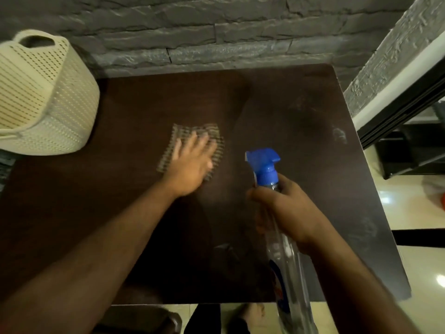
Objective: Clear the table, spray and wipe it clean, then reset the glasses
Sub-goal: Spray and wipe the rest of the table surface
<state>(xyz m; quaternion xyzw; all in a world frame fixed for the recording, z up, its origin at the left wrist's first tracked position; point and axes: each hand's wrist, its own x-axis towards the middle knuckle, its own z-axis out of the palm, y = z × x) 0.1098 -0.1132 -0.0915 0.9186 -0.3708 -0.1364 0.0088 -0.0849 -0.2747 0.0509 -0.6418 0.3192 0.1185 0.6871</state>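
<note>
My left hand (pixel 192 162) lies flat, fingers spread, on a striped grey cloth (pixel 218 150) pressed to the middle of the dark brown table (pixel 301 131); hand and cloth are motion-blurred. My right hand (pixel 286 208) grips the neck of a clear spray bottle (pixel 286 259) with a blue trigger head (pixel 263 165), held above the table's right half, nozzle pointing left toward the cloth. Faint smears show on the table's right side. No glasses are in view.
A cream perforated plastic basket (pixel 41 92) stands on the table's far left corner. A grey stone wall (pixel 192 27) runs behind the table. Glossy tiled floor (pixel 414 208) and a dark low shelf (pixel 409 150) lie to the right. My feet show below the near edge.
</note>
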